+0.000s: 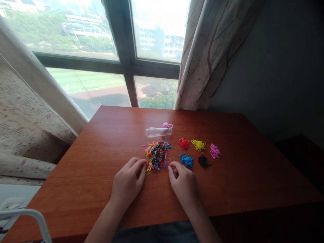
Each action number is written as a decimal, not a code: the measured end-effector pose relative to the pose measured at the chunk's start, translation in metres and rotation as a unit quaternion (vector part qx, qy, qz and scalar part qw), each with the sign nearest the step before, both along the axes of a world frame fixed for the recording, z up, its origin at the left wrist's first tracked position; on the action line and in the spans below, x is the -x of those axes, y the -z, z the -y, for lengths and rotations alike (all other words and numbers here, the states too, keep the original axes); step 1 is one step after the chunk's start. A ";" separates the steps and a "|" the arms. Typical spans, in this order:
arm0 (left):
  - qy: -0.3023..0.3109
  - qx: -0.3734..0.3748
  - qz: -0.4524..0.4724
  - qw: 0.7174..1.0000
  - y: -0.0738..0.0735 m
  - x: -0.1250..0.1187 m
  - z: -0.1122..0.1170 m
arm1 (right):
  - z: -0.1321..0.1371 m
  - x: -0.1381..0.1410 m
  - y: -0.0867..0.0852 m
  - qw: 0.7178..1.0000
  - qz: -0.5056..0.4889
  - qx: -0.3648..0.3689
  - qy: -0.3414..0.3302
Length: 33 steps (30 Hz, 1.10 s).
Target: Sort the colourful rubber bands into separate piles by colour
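Note:
A mixed heap of small elastic bands (157, 153) in several colours lies on the wooden table (240, 182). My left hand (129, 179) rests at the heap's left edge, thumb and forefinger pinched together close to a reddish band. On the opposite side, my right hand (183, 182) has its thumb and forefinger closed beside the heap's lower right edge, near pink and blue bands. What either pinch holds, if anything, is too small to make out. Sorted by colour, separate piles sit to the right: red (183, 143), yellow (198, 145), pink (215, 151), blue (186, 160) and black (203, 161).
Behind the heap a clear bottle (157, 132) lies on its side, with a pink looped piece (167, 125) by its right end. A window (124, 64) and curtains (202, 54) border the table's far side. A white curved tube (32, 212) stands at lower left.

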State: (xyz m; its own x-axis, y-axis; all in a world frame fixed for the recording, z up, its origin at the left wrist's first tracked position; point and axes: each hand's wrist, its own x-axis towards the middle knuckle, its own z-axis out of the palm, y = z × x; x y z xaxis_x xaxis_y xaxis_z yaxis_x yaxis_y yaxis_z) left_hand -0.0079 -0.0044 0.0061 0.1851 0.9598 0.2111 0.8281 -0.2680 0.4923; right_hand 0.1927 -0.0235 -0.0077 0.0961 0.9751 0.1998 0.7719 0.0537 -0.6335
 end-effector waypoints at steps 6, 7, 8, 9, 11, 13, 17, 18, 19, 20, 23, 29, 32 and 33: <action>0.017 -0.007 0.003 1.000 0.001 -0.001 0.002 | 0.000 0.000 0.001 0.999 0.031 0.001 0.017; 0.019 -0.008 0.003 1.000 0.001 -0.001 0.002 | 0.000 0.000 0.001 0.999 0.037 -0.002 0.012; 0.020 -0.009 0.002 1.000 0.001 -0.002 0.002 | 0.000 0.000 0.001 0.999 0.043 -0.004 0.004; 0.022 -0.009 0.001 1.000 0.001 -0.002 0.003 | 0.000 0.000 0.001 0.999 0.050 -0.006 -0.004; 0.023 -0.008 -0.004 1.000 0.000 -0.003 0.003 | 0.001 0.001 0.000 0.998 0.059 -0.005 -0.014; 0.023 -0.008 -0.011 1.000 0.000 -0.003 0.003 | 0.001 0.001 0.000 0.998 0.062 -0.003 -0.018; 0.023 -0.009 -0.021 0.999 0.001 -0.003 0.004 | -0.001 0.003 0.000 0.998 0.057 0.004 -0.022; 0.023 -0.009 -0.021 0.999 0.001 -0.003 0.003 | -0.001 0.003 0.000 0.998 0.057 0.005 -0.022; 0.023 -0.010 -0.020 0.999 0.001 -0.003 0.003 | -0.002 0.003 0.000 0.998 0.057 0.006 -0.023; 0.024 -0.010 -0.019 0.999 0.001 -0.003 0.003 | -0.002 0.003 0.000 0.998 0.057 0.007 -0.023; 0.028 -0.011 -0.021 0.999 0.001 -0.002 0.004 | -0.002 0.003 0.001 0.998 0.057 0.009 -0.024; 0.032 -0.009 -0.022 0.999 0.001 -0.002 0.004 | -0.001 0.003 0.000 0.998 0.053 0.004 -0.024; 0.030 -0.010 -0.014 0.999 0.002 -0.002 0.004 | 0.000 0.002 -0.001 0.998 0.049 -0.004 -0.042; 0.030 -0.011 -0.011 0.999 0.003 -0.002 0.003 | 0.000 0.002 -0.001 0.998 0.048 -0.006 -0.046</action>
State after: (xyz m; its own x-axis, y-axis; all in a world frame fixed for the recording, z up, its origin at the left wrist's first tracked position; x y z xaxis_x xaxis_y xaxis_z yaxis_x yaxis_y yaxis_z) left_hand -0.0058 -0.0076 0.0034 0.2469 0.9420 0.2272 0.8211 -0.3279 0.4671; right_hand 0.1909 -0.0234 -0.0066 -0.0145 0.9764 0.2154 0.8198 0.1349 -0.5566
